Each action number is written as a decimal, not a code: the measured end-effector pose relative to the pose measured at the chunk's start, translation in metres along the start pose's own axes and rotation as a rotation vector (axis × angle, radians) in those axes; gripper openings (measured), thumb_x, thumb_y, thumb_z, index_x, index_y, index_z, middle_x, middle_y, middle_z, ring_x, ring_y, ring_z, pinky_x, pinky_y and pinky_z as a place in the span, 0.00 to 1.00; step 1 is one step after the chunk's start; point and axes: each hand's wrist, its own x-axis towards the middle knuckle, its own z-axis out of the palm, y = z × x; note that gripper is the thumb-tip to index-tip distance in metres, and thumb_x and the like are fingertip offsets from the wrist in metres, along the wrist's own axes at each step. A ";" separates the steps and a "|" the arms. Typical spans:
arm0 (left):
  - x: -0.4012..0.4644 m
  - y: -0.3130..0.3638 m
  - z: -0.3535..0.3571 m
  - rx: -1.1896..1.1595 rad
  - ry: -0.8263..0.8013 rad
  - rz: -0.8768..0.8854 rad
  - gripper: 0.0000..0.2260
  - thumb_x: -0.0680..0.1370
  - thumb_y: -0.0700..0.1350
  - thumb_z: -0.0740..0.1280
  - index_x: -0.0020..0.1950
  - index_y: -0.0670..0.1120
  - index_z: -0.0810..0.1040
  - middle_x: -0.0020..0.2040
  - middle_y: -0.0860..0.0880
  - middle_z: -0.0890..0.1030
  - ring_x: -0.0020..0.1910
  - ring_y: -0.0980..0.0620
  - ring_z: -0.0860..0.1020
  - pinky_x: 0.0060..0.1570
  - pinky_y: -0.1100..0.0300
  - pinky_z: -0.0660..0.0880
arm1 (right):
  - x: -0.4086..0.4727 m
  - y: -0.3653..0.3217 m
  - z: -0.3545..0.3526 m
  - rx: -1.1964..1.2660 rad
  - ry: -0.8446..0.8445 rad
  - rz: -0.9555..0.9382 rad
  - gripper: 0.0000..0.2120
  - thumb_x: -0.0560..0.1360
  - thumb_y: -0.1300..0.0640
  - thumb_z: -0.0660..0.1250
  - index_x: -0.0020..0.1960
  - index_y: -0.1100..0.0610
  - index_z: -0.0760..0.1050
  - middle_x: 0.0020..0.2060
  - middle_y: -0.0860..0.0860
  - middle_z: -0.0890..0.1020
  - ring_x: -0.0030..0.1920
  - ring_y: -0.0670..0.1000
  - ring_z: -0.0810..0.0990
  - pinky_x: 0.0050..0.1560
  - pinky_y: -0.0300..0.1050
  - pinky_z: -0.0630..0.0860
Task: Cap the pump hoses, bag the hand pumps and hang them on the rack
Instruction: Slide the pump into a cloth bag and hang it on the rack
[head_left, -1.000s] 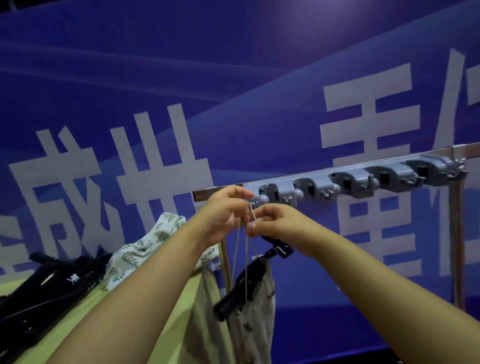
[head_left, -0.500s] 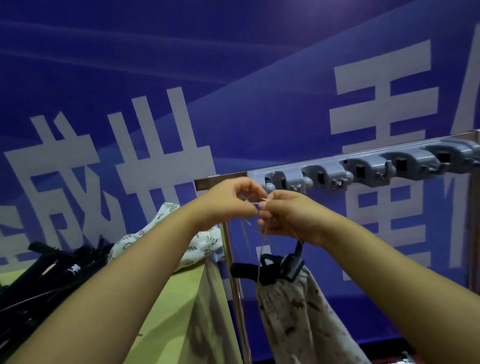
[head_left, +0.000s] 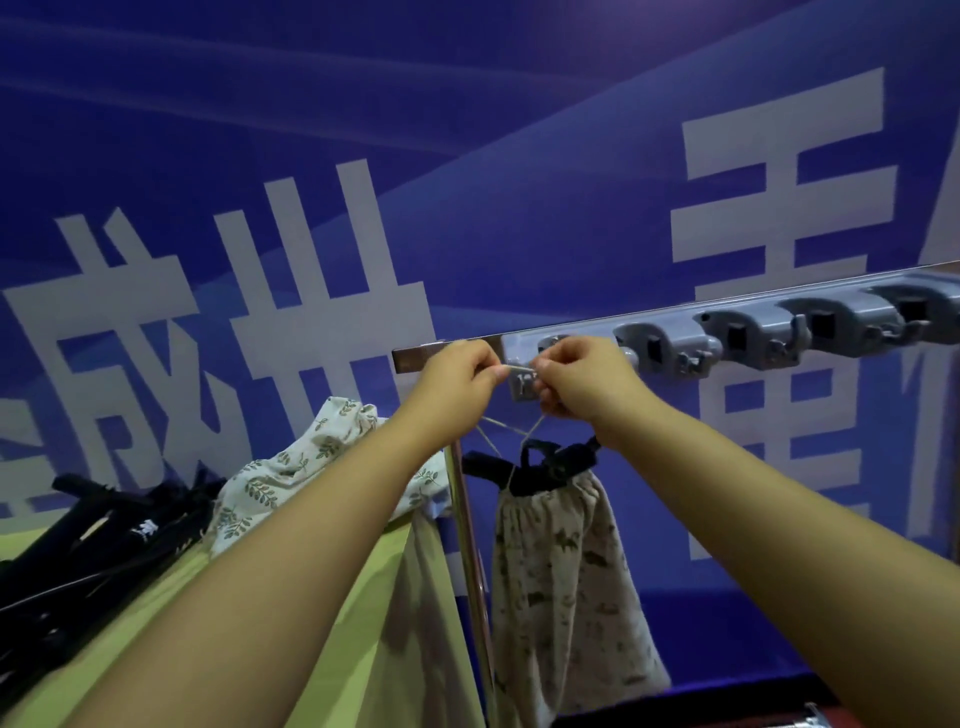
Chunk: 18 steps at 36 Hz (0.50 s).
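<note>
Hands left (head_left: 451, 387) and right (head_left: 584, 382) pinch the bag's drawstring (head_left: 521, 370) taut at the rack (head_left: 675, 343)

Both hands crowd the leftmost hook (head_left: 522, 384) of the grey rack (head_left: 748, 338). Right of it, four holders sit bare, open air below. Under it hangs the drawstring bag (head_left: 566, 587); left stands the metal post (head_left: 470, 545) and the draped table (head_left: 332, 639).

Blue banner (head_left: 467, 130) with white lettering, grey rack (head_left: 753, 332), beige bag (head_left: 561, 582) (brown-speckled), yellow-green tablecloth (head_left: 363, 623).
</note>
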 end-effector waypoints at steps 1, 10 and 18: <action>-0.001 -0.001 0.006 -0.002 -0.016 -0.029 0.07 0.79 0.44 0.63 0.43 0.43 0.75 0.38 0.48 0.75 0.41 0.45 0.76 0.42 0.54 0.72 | -0.001 0.004 0.002 -0.122 0.013 -0.013 0.11 0.78 0.62 0.61 0.37 0.55 0.72 0.34 0.57 0.79 0.36 0.59 0.79 0.45 0.54 0.80; -0.023 -0.002 0.038 -0.326 -0.074 -0.212 0.08 0.80 0.40 0.61 0.41 0.45 0.73 0.41 0.41 0.79 0.33 0.50 0.77 0.34 0.58 0.78 | -0.012 0.030 0.014 -0.316 0.049 -0.088 0.04 0.79 0.59 0.59 0.45 0.53 0.68 0.40 0.56 0.81 0.45 0.59 0.81 0.50 0.57 0.77; -0.067 -0.003 0.003 -0.217 -0.290 -0.254 0.19 0.79 0.44 0.64 0.69 0.42 0.70 0.65 0.44 0.76 0.63 0.46 0.74 0.61 0.56 0.71 | -0.032 0.032 0.023 -0.640 0.127 -0.197 0.13 0.77 0.65 0.60 0.61 0.63 0.65 0.53 0.69 0.77 0.51 0.69 0.76 0.46 0.56 0.71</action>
